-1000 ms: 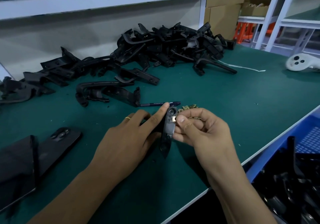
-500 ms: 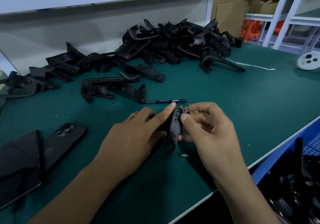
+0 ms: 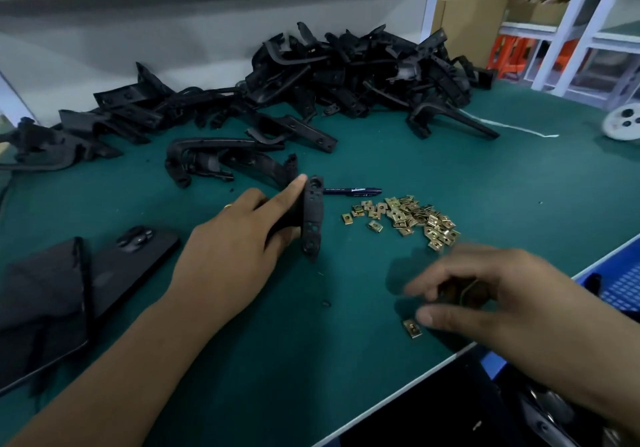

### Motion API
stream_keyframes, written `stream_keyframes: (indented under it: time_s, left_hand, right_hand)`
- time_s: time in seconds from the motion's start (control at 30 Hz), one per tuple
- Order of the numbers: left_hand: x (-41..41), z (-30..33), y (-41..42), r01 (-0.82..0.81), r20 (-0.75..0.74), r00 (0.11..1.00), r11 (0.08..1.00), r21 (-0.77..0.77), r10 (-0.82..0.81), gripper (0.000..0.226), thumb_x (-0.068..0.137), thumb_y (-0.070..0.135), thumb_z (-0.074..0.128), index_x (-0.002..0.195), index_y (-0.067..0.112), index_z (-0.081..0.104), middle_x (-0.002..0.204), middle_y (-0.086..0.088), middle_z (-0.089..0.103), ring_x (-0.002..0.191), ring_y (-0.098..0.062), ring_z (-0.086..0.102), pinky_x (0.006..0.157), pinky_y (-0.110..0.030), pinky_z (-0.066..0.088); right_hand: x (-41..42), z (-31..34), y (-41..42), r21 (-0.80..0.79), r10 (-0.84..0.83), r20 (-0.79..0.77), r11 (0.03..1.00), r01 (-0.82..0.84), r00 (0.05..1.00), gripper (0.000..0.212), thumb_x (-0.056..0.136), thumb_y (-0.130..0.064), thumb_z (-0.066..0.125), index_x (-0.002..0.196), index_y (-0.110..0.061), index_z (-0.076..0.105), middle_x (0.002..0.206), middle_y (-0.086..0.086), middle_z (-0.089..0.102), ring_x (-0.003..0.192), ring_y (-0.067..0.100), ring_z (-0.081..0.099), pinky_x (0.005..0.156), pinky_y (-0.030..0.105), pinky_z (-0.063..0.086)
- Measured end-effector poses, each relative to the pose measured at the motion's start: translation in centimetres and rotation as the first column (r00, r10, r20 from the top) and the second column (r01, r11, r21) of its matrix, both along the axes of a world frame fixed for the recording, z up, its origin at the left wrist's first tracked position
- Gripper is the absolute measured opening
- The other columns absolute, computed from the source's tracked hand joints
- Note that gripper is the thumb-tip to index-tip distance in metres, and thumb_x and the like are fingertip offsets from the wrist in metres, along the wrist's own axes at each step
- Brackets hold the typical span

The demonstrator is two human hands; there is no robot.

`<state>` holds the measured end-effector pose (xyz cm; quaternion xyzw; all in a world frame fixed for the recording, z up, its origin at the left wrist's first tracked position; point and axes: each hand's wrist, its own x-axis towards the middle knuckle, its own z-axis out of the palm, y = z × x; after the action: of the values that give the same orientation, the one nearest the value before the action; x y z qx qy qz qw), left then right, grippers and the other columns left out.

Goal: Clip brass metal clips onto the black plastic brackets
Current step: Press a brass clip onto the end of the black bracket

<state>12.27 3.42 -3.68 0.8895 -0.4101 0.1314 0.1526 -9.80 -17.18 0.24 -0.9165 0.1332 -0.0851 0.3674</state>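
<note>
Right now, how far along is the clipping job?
Early, it seems. Nothing clearly finished shows. In hand: the left hand grips one black bracket upright; no clip shows on it. The blurred right hand hovers near a stray clip. Left: a big bracket pile and the brass clip heap.

Bare mat [image 3: 519, 204] lies right of the clip pile [image 3: 412, 218]; bracket heap [image 3: 346, 72] blocks the back.

One head-worn wide-angle camera is looking forward and down, close over the green counter [image 3: 450, 142], its near edge running diagonally across the lower right of the frame.
</note>
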Motion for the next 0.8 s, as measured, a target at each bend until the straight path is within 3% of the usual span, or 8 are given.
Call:
stream_keyframes:
  time_s: [0.13, 0.23, 0.3, 0.4, 0.5, 0.57, 0.7, 0.8]
  left_hand:
    - [0.0, 0.0, 0.0, 0.002, -0.028, 1.000, 1.000, -0.011, -0.003, 0.067, 0.097, 0.055, 0.032, 0.157, 0.058, 0.004, 0.105, 0.013, 0.046, 0.082, -0.013, 0.048, 0.058, -0.033, 0.048]
    - [-0.2, 0.2, 0.0, 0.016, -0.045, 0.999, 1.000, -0.020, -0.016, 0.067, 0.096, 0.055, 0.032, 0.157, 0.059, 0.005, 0.104, 0.013, 0.045, 0.081, -0.013, 0.047, 0.059, -0.032, 0.047]
    - [-0.5, 0.5, 0.1, 0.054, -0.062, 0.997, 0.998, -0.029, -0.056, 0.065, 0.096, 0.059, 0.032, 0.157, 0.060, 0.007, 0.104, 0.015, 0.045, 0.082, -0.013, 0.049, 0.062, -0.034, 0.050]
    - [-1.5, 1.1, 0.0, 0.163, -0.091, 0.982, 0.986, -0.041, -0.167, 0.066, 0.092, 0.066, 0.025, 0.157, 0.061, 0.010, 0.108, 0.018, 0.047, 0.087, -0.011, 0.052, 0.069, -0.039, 0.054]
    - [-2.3, 1.4, -0.3, 0.274, -0.096, 0.956, 0.961, -0.039, -0.277, 0.065, 0.093, 0.062, 0.029, 0.156, 0.061, 0.014, 0.114, 0.021, 0.050, 0.092, -0.009, 0.056, 0.074, -0.039, 0.056]
    - [-2.4, 1.3, -0.4, 0.329, -0.110, 0.937, 0.943, -0.048, -0.333, 0.064, 0.094, 0.061, 0.033, 0.156, 0.060, 0.018, 0.116, 0.020, 0.052, 0.095, -0.010, 0.059, 0.075, -0.040, 0.056]
    - [-2.3, 1.2, -0.5, 0.351, -0.099, 0.929, 0.934, -0.070, -0.356, 0.064, 0.096, 0.059, 0.037, 0.158, 0.056, 0.021, 0.116, 0.019, 0.053, 0.094, -0.009, 0.059, 0.074, -0.040, 0.056]
    - [-2.3, 1.2, -0.5, 0.346, -0.068, 0.935, 0.937, -0.051, -0.349, 0.063, 0.096, 0.059, 0.037, 0.157, 0.056, 0.023, 0.116, 0.019, 0.053, 0.095, -0.007, 0.058, 0.071, -0.038, 0.056]
  right_hand:
    - [0.1, -0.3, 0.4, -0.005, 0.046, -0.121, 0.999, -0.046, 0.992, 0.023, 0.070, -0.031, 0.093, 0.082, -0.043, 0.076, 0.093, -0.016, 0.065, 0.079, 0.008, 0.063, 0.067, 0.020, 0.048]
    - [0.0, -0.7, 0.3, -0.041, 0.069, -0.124, 0.996, -0.074, 0.990, 0.024, 0.076, -0.031, 0.089, 0.090, -0.036, 0.070, 0.093, -0.017, 0.064, 0.078, 0.008, 0.062, 0.064, 0.020, 0.048]
    - [0.3, -1.1, 0.3, -0.012, 0.106, -0.106, 0.994, -0.108, 0.989, 0.023, 0.082, -0.029, 0.085, 0.095, -0.032, 0.066, 0.087, -0.011, 0.067, 0.074, 0.012, 0.061, 0.067, 0.032, 0.053]
    - [1.4, -1.9, 0.5, 0.174, 0.135, 0.044, 0.975, -0.141, 0.990, 0.015, 0.090, -0.021, 0.078, 0.097, -0.023, 0.064, 0.085, -0.004, 0.065, 0.079, 0.016, 0.061, 0.076, 0.042, 0.051]
    - [3.1, -2.6, 1.4, 0.392, 0.081, 0.257, 0.902, -0.180, 0.963, 0.013, 0.095, -0.006, 0.070, 0.095, -0.017, 0.062, 0.086, 0.006, 0.064, 0.083, 0.025, 0.062, 0.077, 0.035, 0.052]
    - [4.0, -3.1, 1.9, 0.536, 0.007, 0.355, 0.818, -0.210, 0.935, 0.013, 0.093, 0.004, 0.068, 0.095, -0.008, 0.063, 0.084, 0.010, 0.068, 0.076, 0.021, 0.066, 0.074, 0.025, 0.053]
    - [5.1, -3.3, 2.4, 0.733, -0.236, 0.386, 0.666, -0.140, 0.892, 0.022, 0.073, -0.001, 0.079, 0.092, 0.000, 0.069, 0.078, 0.016, 0.074, 0.067, 0.020, 0.070, 0.062, 0.023, 0.056]
    - [5.2, -3.3, 2.5, 0.800, -0.301, 0.353, 0.588, -0.119, 0.886, 0.023, 0.068, -0.002, 0.080, 0.090, 0.000, 0.072, 0.079, 0.019, 0.076, 0.067, 0.022, 0.073, 0.062, 0.022, 0.058]
